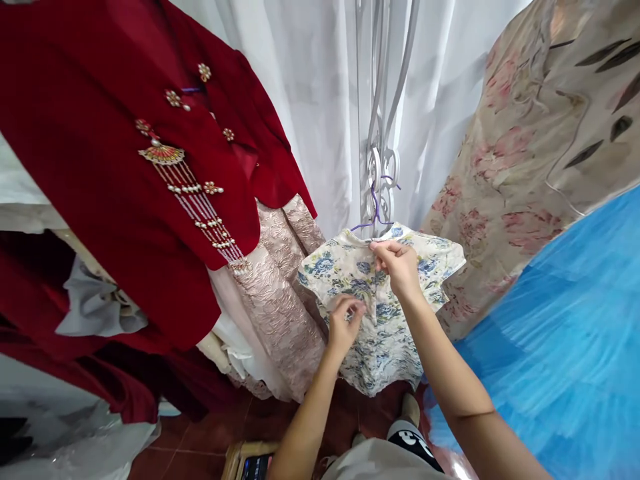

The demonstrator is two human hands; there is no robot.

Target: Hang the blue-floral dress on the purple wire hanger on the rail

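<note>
A short-sleeved top (395,340) with blue and yellow flowers on off-white cloth hangs in front of me on a purple hanger (375,207). A vertical seam or closure runs down its middle from the neckline. My right hand (399,263) pinches the top at the neckline, where this line begins; whether a small fastener is between the fingertips I cannot tell. Lower and to the left, my left hand (345,325) is closed, thumb and fingers together, against the front of the cloth beside the seam. What its fingertips hold is too small to make out.
White metal hooks (383,163) on a stand carry the hanger, before a white curtain (315,100). Left hang a red jacket (215,173) with a beaded ornament and a pink brocade garment (280,293). Right are a beige floral garment (490,173) and blue tulle (560,333).
</note>
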